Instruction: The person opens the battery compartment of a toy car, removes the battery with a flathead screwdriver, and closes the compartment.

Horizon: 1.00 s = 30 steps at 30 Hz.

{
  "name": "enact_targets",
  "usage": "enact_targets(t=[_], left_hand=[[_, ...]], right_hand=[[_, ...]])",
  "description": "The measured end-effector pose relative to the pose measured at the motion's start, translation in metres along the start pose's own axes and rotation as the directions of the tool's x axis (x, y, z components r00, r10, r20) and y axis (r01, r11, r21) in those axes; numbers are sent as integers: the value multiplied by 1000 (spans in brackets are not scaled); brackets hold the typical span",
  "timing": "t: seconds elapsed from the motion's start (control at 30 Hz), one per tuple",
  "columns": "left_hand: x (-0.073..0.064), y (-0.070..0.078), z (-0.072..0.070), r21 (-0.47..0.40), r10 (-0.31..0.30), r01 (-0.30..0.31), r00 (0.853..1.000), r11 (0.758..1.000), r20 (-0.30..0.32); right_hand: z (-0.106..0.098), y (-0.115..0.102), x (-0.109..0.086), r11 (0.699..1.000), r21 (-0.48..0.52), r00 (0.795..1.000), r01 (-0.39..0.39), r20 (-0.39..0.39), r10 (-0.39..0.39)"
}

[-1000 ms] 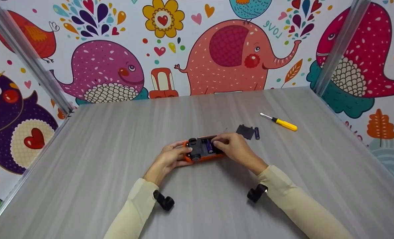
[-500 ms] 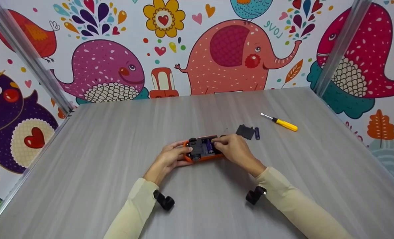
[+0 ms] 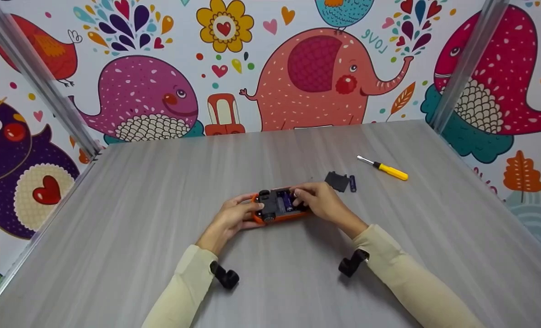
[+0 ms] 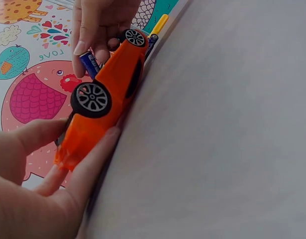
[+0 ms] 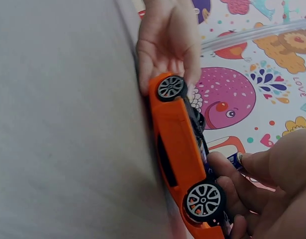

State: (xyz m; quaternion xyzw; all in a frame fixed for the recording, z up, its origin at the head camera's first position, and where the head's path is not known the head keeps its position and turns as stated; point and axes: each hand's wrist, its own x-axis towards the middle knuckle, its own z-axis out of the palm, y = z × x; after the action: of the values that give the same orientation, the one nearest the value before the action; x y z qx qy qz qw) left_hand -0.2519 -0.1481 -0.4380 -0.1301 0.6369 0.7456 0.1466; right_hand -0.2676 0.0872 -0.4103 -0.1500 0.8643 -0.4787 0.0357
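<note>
An orange toy car (image 3: 267, 208) lies upside down on the table, its black underside and open battery compartment facing up. At its left end my left hand (image 3: 232, 216) holds the body (image 4: 88, 130) between thumb and fingers. My right hand (image 3: 324, 201) is over the compartment's right part. A blue battery (image 4: 89, 65) stands tilted out of the compartment, one end pinched between the right thumb and fingers; the same battery (image 5: 235, 160) shows in the right wrist view. Another dark blue battery (image 3: 288, 201) lies inside the compartment. The right fingers hide part of it.
Behind the right hand lie a dark grey battery cover (image 3: 337, 181) and a loose battery (image 3: 353, 183). Farther right is a yellow-handled screwdriver (image 3: 391, 171). A tiny dark thing (image 3: 311, 177) lies near the cover. A patterned wall (image 3: 234, 91) borders the table.
The right hand has shifted slightly at the compartment and its fingers have changed position a little. The left hand and car have stayed in place.
</note>
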Motion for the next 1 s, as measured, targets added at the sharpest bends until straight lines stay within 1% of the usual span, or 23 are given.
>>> enact_targets(t=[0.1,0.2,0.4,0.53,0.7,0.83,1.0], left_hand=[[0,0,0,7,2,-2,1000,1000,-2],[0,0,0,7,3,-3,1000,1000,1],[1,-1,-1,-1,1,-1,1000,1000,12],[1,-1,0,3,-4,4,1000,1000,12],[1,1,0,3,-5,5,1000,1000,9],[0,1,0,2,-4,4,1000,1000,9],[1,0,-1,0,4,-4,1000,1000,11]], right_hand=[[-1,-1,0,999,21,1000,-25,14,25],[-1,-2,0,999,-3,999,-35,11,35],[1,-2,1,997,-75,999,-17,-37,15],[2,-2,0,996,-86,998,-16,-64,10],[0,-2,1,998,-70,996,-5,-85,-1],[-1,-2,1,998,-59,993,31,-108,-38],[-5,-3,1,998,-25,992,51,-111,-53]])
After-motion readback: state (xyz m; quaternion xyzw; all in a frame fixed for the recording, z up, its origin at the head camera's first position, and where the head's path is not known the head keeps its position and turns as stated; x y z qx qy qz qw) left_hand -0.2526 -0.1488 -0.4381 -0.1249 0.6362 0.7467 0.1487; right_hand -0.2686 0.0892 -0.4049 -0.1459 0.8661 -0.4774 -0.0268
